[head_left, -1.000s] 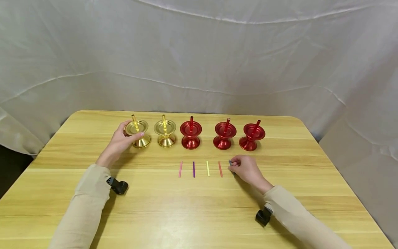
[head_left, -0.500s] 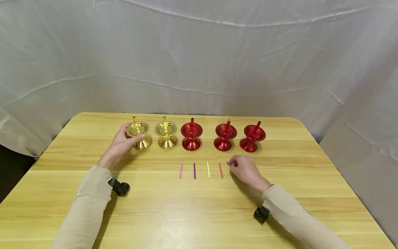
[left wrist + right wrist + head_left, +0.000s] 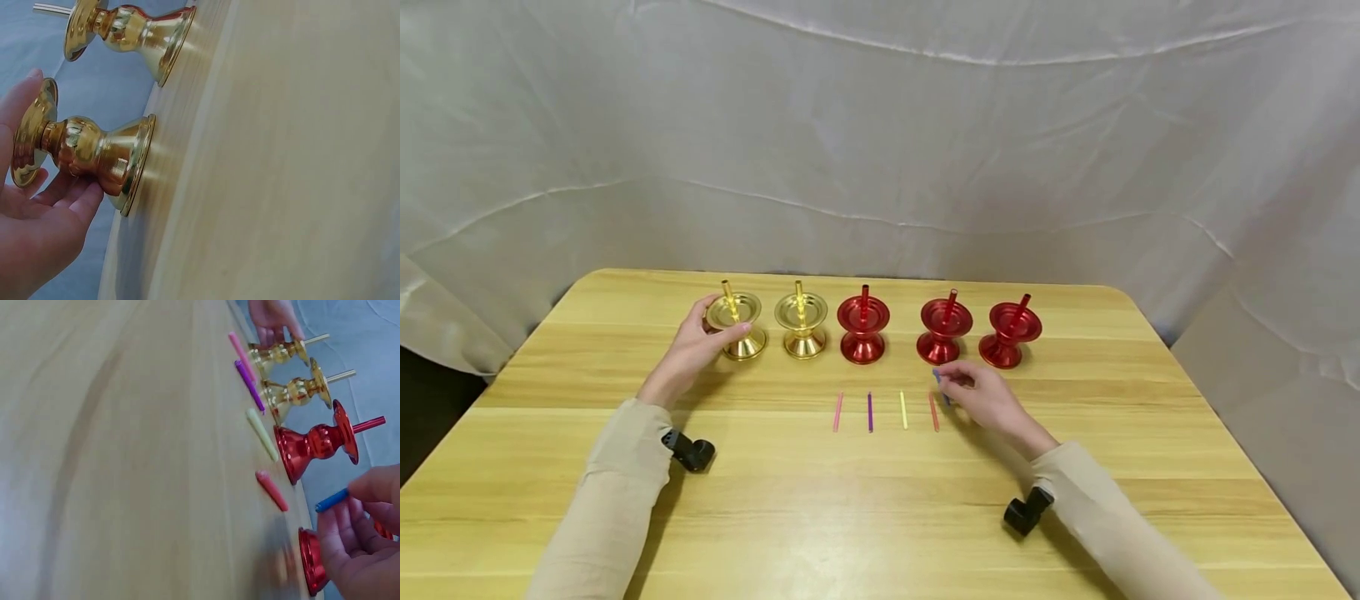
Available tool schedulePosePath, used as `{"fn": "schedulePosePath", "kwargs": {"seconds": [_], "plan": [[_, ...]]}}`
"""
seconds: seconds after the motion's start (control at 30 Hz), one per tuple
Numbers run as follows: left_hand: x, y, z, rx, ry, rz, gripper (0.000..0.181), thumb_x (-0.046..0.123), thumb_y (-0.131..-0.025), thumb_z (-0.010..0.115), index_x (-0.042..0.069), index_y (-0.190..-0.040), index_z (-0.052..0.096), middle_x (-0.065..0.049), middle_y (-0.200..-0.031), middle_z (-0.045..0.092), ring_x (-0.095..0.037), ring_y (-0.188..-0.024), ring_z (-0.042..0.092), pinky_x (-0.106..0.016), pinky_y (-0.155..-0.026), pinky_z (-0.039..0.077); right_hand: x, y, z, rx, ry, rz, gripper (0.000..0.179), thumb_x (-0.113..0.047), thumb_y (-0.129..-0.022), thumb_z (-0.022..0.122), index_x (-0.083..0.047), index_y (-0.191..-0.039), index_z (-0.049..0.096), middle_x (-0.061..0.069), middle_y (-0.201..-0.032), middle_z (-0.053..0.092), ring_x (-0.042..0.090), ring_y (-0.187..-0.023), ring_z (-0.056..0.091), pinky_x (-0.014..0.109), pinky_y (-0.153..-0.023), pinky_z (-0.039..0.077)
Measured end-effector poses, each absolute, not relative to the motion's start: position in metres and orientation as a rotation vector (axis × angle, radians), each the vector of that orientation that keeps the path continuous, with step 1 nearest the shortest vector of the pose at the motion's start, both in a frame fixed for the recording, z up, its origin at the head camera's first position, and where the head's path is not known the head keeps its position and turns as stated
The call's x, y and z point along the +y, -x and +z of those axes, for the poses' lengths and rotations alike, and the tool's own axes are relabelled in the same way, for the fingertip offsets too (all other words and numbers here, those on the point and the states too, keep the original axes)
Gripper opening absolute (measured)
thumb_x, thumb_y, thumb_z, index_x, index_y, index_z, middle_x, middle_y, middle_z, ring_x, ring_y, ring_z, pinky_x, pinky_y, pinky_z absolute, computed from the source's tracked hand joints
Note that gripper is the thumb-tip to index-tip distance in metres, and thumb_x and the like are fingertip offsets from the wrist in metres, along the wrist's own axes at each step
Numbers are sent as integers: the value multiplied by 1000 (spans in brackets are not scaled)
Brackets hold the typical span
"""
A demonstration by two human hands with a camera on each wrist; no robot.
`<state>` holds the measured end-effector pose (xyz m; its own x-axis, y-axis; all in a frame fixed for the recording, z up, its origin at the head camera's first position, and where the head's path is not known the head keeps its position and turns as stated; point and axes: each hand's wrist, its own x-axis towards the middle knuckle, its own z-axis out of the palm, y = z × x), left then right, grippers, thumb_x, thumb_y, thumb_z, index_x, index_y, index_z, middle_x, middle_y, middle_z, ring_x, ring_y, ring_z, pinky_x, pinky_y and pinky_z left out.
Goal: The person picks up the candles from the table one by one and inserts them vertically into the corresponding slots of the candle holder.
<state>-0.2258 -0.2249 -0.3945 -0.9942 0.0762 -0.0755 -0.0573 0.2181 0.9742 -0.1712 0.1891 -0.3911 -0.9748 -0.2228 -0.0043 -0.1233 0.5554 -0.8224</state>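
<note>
Left of centre in the head view, the left hand (image 3: 692, 347) grips the first gold holder (image 3: 747, 345), beside a second gold holder (image 3: 805, 342). Mid-frame stands a middle red holder (image 3: 862, 343), with a pink stick (image 3: 838, 412), purple stick (image 3: 870, 412), yellow stick (image 3: 903, 411) and orange stick (image 3: 934, 412) lying lower down. Right of centre, below an inner red holder (image 3: 941, 346) and outer red holder (image 3: 1002, 348), the right hand (image 3: 990, 402) pinches a blue stick (image 3: 332, 500).

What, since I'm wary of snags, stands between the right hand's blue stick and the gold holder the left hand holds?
The other gold holder and middle red holder stand in the row between; moving the blue stick straight across might hit either.
</note>
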Motion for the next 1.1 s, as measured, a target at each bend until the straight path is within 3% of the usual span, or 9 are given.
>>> {"fn": "schedulePosePath", "kwargs": {"seconds": [0.27, 0.53, 0.67, 0.9, 1.1], "plan": [[-224, 224, -397, 2371, -25, 1904, 88, 24, -93, 66, 5, -153, 6, -25, -147, 30, -34, -134, 33, -44, -111, 29, 173, 177, -388, 2676, 273, -1633, 20, -2, -92, 62, 6, -111, 64, 15, -102, 66, 25, -96, 62, 29, -85, 51], [-224, 224, -396, 2373, -23, 1904, 88, 26, -93, 66, 6, -154, 6, -26, -147, 31, -34, -133, 34, -43, -110, 31, 143, 187, -373, 2695, 333, -1788, 17, 0, -90, 64, 7, -106, 65, 14, -97, 67, 23, -88, 63, 20, -77, 49], [-226, 226, -397, 2372, -23, 1909, 88, 25, -93, 66, 6, -154, 6, -26, -147, 30, -35, -133, 34, -43, -110, 31, 126, 195, -363, 2688, 382, -1840, 17, 0, -90, 64, 7, -105, 65, 15, -97, 67, 25, -89, 64, 22, -76, 50], [-227, 226, -398, 2373, -36, 1897, 88, 24, -93, 66, 6, -154, 6, -26, -148, 29, -35, -134, 33, -45, -110, 29, 95, 203, -345, 2576, 456, -1949, 18, 0, -91, 64, 6, -108, 65, 16, -103, 66, 25, -99, 62, 32, -85, 53], [-227, 226, -399, 2368, -36, 1896, 88, 23, -93, 66, 6, -154, 6, -26, -149, 27, -36, -136, 31, -47, -112, 26, 68, 213, -328, 2592, 538, -1929, 18, -2, -91, 65, 3, -108, 65, 14, -102, 67, 23, -99, 63, 29, -88, 50]]}}
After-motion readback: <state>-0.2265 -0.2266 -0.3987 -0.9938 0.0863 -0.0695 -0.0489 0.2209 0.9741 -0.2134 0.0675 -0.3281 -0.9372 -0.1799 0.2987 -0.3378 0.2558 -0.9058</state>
